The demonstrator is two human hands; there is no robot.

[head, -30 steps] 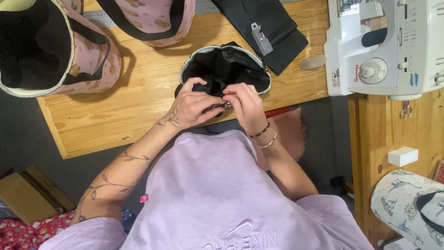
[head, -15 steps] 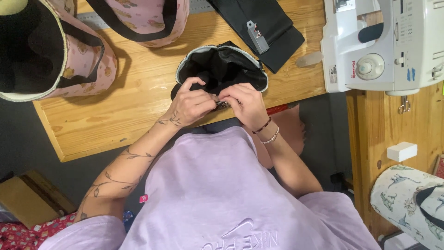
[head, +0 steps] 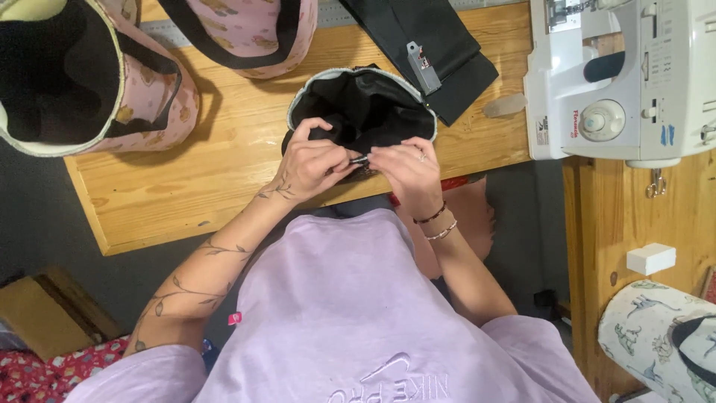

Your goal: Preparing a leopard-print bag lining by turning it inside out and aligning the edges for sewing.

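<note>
Fingers of my left hand (head: 309, 160) and right hand (head: 406, 168) pinch shut on the black pouch (head: 365, 108) rim between them. Fastening step, I judge; next calls for steady alignment.

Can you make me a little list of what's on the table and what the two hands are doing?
left hand: pinching the near rim of the black fabric pouch
right hand: pinching the same rim, fingertips meeting the left hand at a small metal piece
table: light wood
pink patterned bags: far left, black lining
folded black fabric: beyond the pouch
sewing machine: white, on the right
</note>
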